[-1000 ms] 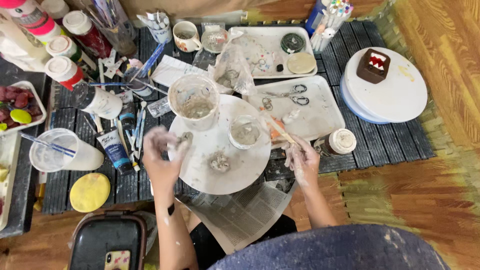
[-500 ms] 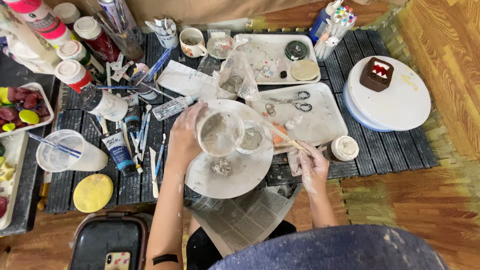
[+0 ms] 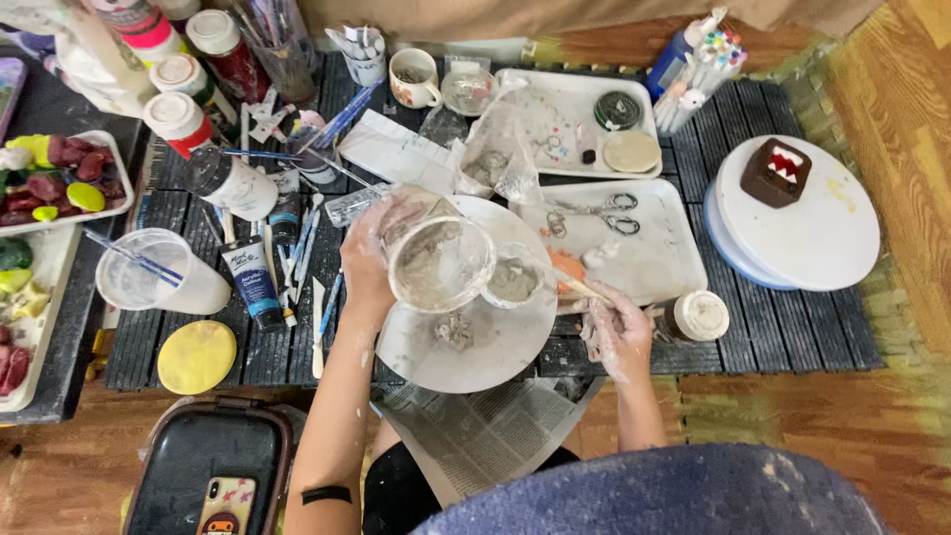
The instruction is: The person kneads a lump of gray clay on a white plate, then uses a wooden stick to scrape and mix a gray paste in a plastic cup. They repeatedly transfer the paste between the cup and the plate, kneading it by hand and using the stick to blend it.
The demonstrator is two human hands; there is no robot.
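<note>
bottom of frame: blue clay-smeared lap, then a sheet of newspaper hanging off the tabletop edge. lower left, a black case with a phone on it, and a yellow round lid just above it.

centre: round white plate with a small grey clay lump on it. left hand, grip clenched around a clear plastic cup with grey slurry inside, tipped toward the right, held over the plate. its lip is right beside a smaller clear cup, also with grey stuff in it, sitting at the plate's right edge. right hand, lower right of plate, grip pinching a thin wooden stick whose tip reaches toward the small cup; whether it touches, can't tell. both hands coated in pale clay. small lidded white jar just right of the right hand.

left of plate: paint tube, brushes, clear tub with a blue straw.

further up: white tray with scissors, second tray behind with round lids, crumpled plastic bag. right: white turntable carrying a brown block figure. upper left: paint bottles, tray of coloured pieces. top centre: mug.
</note>
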